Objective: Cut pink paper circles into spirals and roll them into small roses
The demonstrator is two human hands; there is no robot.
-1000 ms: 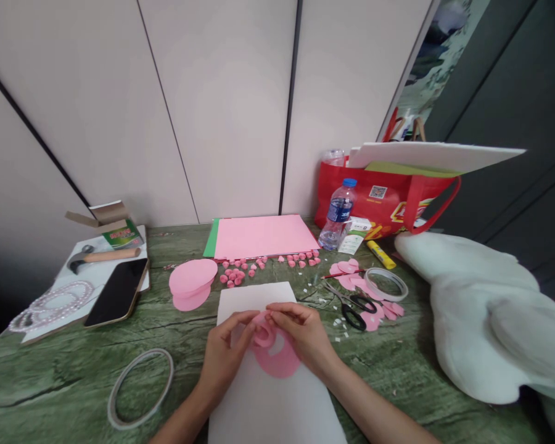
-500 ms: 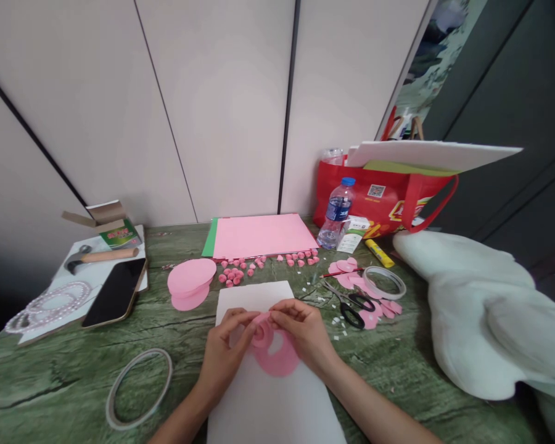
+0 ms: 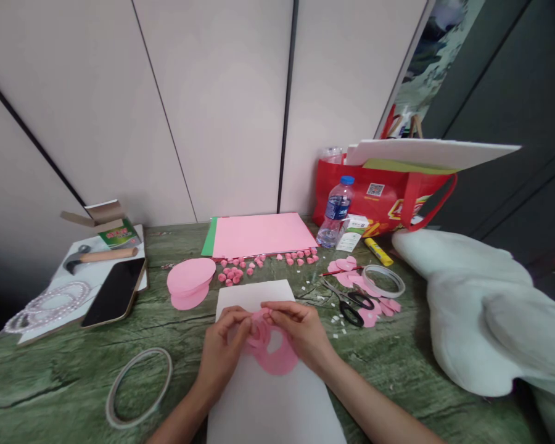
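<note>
Both hands pinch one pink paper spiral (image 3: 280,359) above a white board (image 3: 277,407). Its left end is coiled into a small roll, held between the thumb and fingers of my left hand (image 3: 222,348). My right hand (image 3: 305,333) grips the strip just right of the roll, its fingertips close to the left ones. The wide loose part of the spiral hangs in a curve below the fingers. Beyond the board lie several small rolled pink paper roses (image 3: 231,275). Pink paper circles (image 3: 190,277) are stacked to the left of them.
Scissors (image 3: 351,313), a tape roll (image 3: 383,281) and pink scraps lie at right, by a glue stick (image 3: 378,251). Another tape roll (image 3: 139,387), a phone (image 3: 115,293) and a hammer (image 3: 106,256) are at left. Behind stand a bottle (image 3: 337,213) and red bag (image 3: 388,197); a white plush (image 3: 481,308) sits right.
My fingers have shifted slightly around the coiled end, and the right fingertips have moved left across its top. The roll is now more covered by the left fingers.
</note>
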